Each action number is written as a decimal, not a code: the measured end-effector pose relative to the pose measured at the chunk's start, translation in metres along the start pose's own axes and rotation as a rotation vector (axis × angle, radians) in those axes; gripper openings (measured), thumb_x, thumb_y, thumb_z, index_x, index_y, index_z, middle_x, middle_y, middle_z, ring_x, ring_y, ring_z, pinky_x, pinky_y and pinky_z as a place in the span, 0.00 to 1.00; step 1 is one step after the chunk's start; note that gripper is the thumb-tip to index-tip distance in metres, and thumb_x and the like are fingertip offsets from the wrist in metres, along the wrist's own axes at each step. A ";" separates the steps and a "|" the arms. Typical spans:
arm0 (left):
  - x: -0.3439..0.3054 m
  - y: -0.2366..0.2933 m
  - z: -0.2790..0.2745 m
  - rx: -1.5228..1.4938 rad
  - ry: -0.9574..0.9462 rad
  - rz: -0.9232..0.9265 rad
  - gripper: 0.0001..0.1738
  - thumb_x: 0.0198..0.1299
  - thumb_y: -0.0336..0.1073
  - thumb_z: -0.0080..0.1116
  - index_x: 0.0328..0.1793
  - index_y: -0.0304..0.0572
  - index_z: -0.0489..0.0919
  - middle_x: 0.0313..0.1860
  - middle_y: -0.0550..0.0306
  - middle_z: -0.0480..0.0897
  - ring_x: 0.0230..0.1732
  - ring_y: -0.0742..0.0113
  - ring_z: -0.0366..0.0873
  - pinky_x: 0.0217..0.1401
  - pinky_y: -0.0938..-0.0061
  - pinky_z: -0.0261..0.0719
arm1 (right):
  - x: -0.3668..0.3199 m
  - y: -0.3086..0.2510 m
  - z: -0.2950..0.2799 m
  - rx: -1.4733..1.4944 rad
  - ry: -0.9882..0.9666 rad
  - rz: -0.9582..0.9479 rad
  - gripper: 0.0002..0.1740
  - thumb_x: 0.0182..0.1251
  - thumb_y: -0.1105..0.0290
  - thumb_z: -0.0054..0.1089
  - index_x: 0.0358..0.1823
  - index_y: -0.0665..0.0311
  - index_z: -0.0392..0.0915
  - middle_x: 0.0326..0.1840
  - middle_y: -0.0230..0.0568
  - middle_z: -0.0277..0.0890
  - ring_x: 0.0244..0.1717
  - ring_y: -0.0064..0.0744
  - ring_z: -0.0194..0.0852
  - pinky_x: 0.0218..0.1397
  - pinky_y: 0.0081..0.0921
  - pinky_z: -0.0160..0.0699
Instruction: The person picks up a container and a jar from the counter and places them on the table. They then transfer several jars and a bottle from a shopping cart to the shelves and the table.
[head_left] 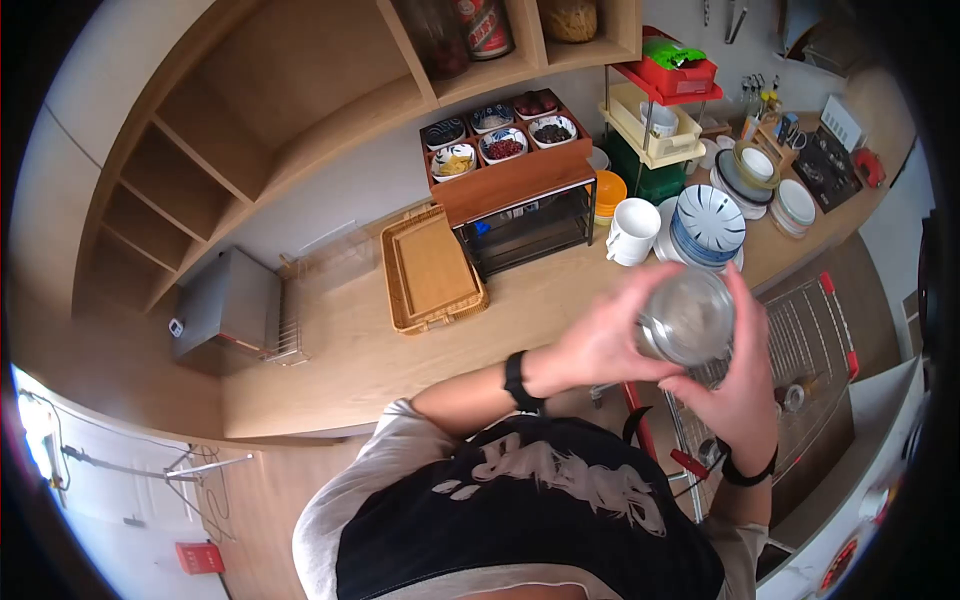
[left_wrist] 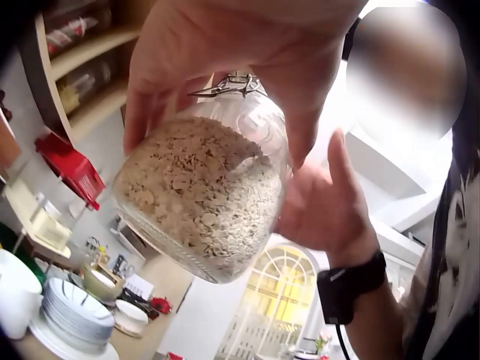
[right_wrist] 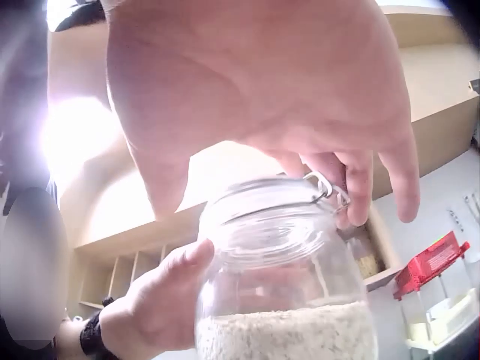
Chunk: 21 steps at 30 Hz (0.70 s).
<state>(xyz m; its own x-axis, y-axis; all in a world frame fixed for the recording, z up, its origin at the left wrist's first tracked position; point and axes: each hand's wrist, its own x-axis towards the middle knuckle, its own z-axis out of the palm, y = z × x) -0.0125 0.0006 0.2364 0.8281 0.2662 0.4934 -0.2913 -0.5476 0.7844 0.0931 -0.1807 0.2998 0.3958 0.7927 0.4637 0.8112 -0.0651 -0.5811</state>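
Observation:
A clear glass clip-top jar (head_left: 688, 318) is held up in front of the body, over the counter's edge and the shopping cart. Pale flakes resembling oats (left_wrist: 199, 195) fill its lower part. My left hand (head_left: 605, 330) grips the jar's side, thumb and fingers spread around the glass. On the other side, my right hand (head_left: 740, 385) curves around the top. In the right wrist view its fingers (right_wrist: 360, 187) reach the wire clasp (right_wrist: 328, 189) beside the glass lid (right_wrist: 262, 199), which sits on the jar's mouth.
Stacked bowls (head_left: 708, 222) and a white mug (head_left: 633, 232) stand behind the jar. A wire cart (head_left: 800, 340) is below right. Left along the counter are a wicker tray (head_left: 432, 262), a wooden rack (head_left: 515, 190) of small filled bowls, and a metal box (head_left: 235, 300). Shelves (head_left: 300, 120) hang above.

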 end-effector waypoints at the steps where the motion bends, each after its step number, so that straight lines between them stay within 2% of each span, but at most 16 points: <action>1: -0.003 0.003 -0.018 0.031 0.085 0.027 0.61 0.37 0.47 0.86 0.78 0.41 0.62 0.71 0.43 0.71 0.74 0.47 0.69 0.77 0.56 0.69 | 0.006 -0.005 -0.001 0.009 -0.032 -0.073 0.59 0.52 0.58 0.80 0.80 0.69 0.53 0.73 0.57 0.63 0.73 0.58 0.62 0.74 0.49 0.63; 4: -0.005 0.006 -0.094 0.042 0.334 0.065 0.63 0.36 0.50 0.88 0.78 0.41 0.62 0.72 0.47 0.69 0.74 0.52 0.70 0.76 0.56 0.69 | 0.007 -0.007 -0.006 -0.021 0.019 -0.072 0.55 0.54 0.63 0.77 0.80 0.70 0.53 0.77 0.57 0.60 0.76 0.58 0.59 0.77 0.48 0.60; 5: -0.008 0.007 -0.123 0.083 0.428 0.078 0.64 0.35 0.48 0.89 0.78 0.41 0.61 0.72 0.48 0.69 0.73 0.52 0.70 0.76 0.55 0.70 | 0.003 -0.005 -0.007 -0.011 0.080 -0.047 0.49 0.57 0.68 0.72 0.79 0.69 0.56 0.77 0.56 0.60 0.77 0.57 0.58 0.78 0.47 0.58; 6: -0.005 0.023 -0.146 -0.051 0.521 0.048 0.64 0.35 0.44 0.89 0.79 0.41 0.60 0.72 0.48 0.69 0.73 0.52 0.70 0.76 0.56 0.71 | -0.003 -0.003 -0.010 -0.017 0.085 -0.054 0.49 0.57 0.68 0.72 0.79 0.69 0.56 0.77 0.56 0.60 0.77 0.57 0.58 0.78 0.47 0.58; 7: -0.003 0.022 -0.175 -0.048 0.616 0.076 0.64 0.36 0.41 0.89 0.79 0.41 0.59 0.71 0.48 0.70 0.73 0.52 0.70 0.76 0.57 0.71 | -0.009 0.002 -0.013 -0.052 0.099 0.042 0.45 0.58 0.71 0.70 0.77 0.69 0.59 0.76 0.56 0.62 0.76 0.56 0.61 0.78 0.46 0.59; 10: 0.017 0.016 -0.268 0.317 0.809 0.206 0.58 0.40 0.40 0.88 0.76 0.38 0.63 0.68 0.46 0.73 0.67 0.55 0.75 0.71 0.62 0.76 | -0.034 0.029 -0.018 -0.051 0.118 0.236 0.37 0.60 0.74 0.66 0.73 0.69 0.66 0.72 0.55 0.68 0.73 0.54 0.65 0.76 0.43 0.62; 11: 0.025 0.007 -0.295 0.336 0.839 0.210 0.56 0.42 0.41 0.87 0.75 0.36 0.64 0.66 0.46 0.74 0.64 0.56 0.76 0.69 0.64 0.77 | -0.045 0.040 -0.019 -0.019 0.126 0.331 0.33 0.62 0.75 0.65 0.70 0.69 0.69 0.69 0.55 0.70 0.71 0.52 0.68 0.75 0.42 0.63; 15: 0.064 -0.020 -0.376 0.630 0.936 0.097 0.56 0.46 0.50 0.84 0.74 0.31 0.64 0.62 0.43 0.78 0.61 0.57 0.78 0.65 0.68 0.78 | -0.089 0.080 -0.016 -0.124 0.157 0.372 0.26 0.64 0.74 0.63 0.64 0.71 0.73 0.62 0.55 0.75 0.64 0.51 0.74 0.70 0.40 0.69; 17: 0.081 -0.029 -0.394 0.717 0.914 0.063 0.57 0.45 0.51 0.84 0.74 0.30 0.64 0.63 0.41 0.78 0.62 0.56 0.78 0.65 0.68 0.78 | -0.109 0.091 -0.011 -0.141 0.162 0.483 0.23 0.67 0.73 0.64 0.63 0.65 0.77 0.59 0.47 0.80 0.58 0.41 0.79 0.59 0.32 0.76; 18: 0.088 -0.038 -0.401 0.805 0.896 0.016 0.57 0.45 0.52 0.84 0.74 0.29 0.63 0.64 0.40 0.77 0.63 0.55 0.78 0.65 0.68 0.78 | -0.114 0.092 -0.008 -0.154 0.167 0.487 0.23 0.67 0.73 0.64 0.63 0.65 0.77 0.59 0.47 0.80 0.58 0.41 0.79 0.59 0.32 0.76; 21: 0.110 -0.075 -0.427 0.735 0.884 -0.002 0.61 0.44 0.52 0.84 0.77 0.30 0.59 0.66 0.37 0.76 0.64 0.52 0.78 0.65 0.67 0.78 | -0.121 0.090 0.003 -0.171 0.148 0.490 0.18 0.68 0.73 0.64 0.58 0.67 0.79 0.49 0.43 0.80 0.46 0.36 0.78 0.47 0.30 0.76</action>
<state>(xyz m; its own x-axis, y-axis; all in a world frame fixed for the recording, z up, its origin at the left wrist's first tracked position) -0.1042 0.4094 0.3924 0.1183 0.5720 0.8116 0.2996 -0.7999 0.5200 0.1170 -0.2807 0.1893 0.7917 0.5517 0.2623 0.5702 -0.5133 -0.6414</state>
